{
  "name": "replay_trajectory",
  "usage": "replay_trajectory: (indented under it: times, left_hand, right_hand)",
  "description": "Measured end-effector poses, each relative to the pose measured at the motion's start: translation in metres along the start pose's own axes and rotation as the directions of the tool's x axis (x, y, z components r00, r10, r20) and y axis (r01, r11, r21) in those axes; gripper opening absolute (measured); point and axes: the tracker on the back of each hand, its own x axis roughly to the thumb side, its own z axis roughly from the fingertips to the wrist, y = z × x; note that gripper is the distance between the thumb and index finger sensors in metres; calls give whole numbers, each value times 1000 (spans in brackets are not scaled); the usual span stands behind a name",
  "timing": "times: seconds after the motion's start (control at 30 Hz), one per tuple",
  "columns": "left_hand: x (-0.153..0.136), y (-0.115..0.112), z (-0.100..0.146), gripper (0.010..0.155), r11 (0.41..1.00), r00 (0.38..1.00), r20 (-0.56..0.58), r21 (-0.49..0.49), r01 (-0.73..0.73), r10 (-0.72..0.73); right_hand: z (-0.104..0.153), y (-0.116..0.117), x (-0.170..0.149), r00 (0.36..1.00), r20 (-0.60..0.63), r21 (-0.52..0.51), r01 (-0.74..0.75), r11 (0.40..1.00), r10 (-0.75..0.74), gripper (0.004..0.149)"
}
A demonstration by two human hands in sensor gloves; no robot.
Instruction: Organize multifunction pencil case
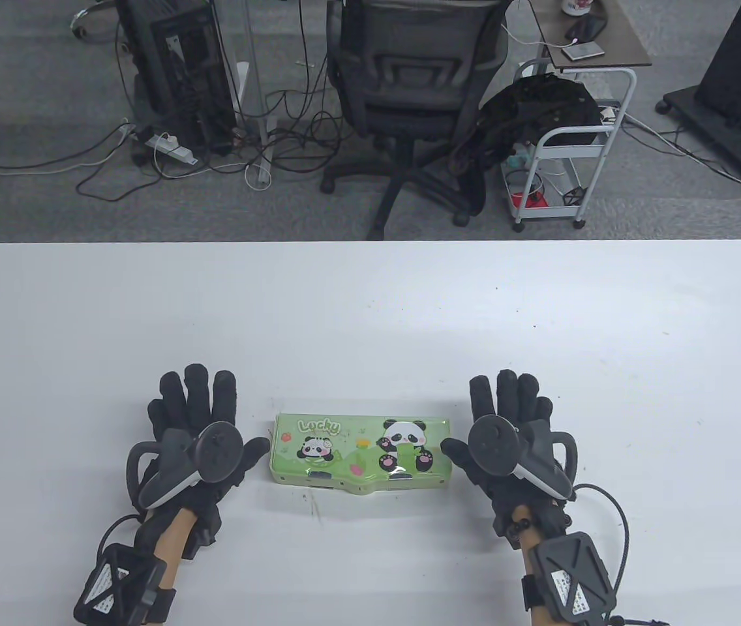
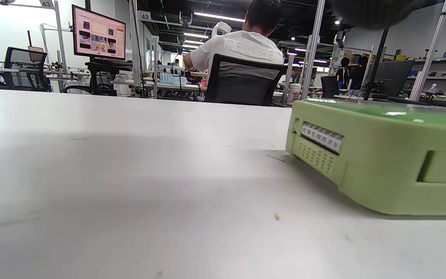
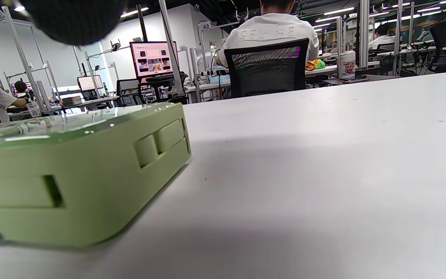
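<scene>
While the left hand (image 1: 197, 437) is resting flat, fingers spread, the closed pencil case (image 1: 361, 453) is lying between on the near table (image 1: 370, 313); the right hand (image 1: 514, 433) is equally flat. Recommended: steady both ends before opening.

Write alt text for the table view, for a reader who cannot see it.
A closed green panda-print pencil case lies flat on a white table, between two black-gloved hands resting palm-down with fingers spread. The left hand and right hand flank its short ends, thumbs pointing toward it. Behind the table stand an office chair and a white cart.
</scene>
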Motion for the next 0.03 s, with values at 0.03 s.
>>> replay_trajectory:
  times: [0.03]
  left_hand:
    - [0,0,0,102,1000,1000,1,-1,2,-2]
  right_hand:
    - [0,0,0,1000,1,1,-2,1000,2,97]
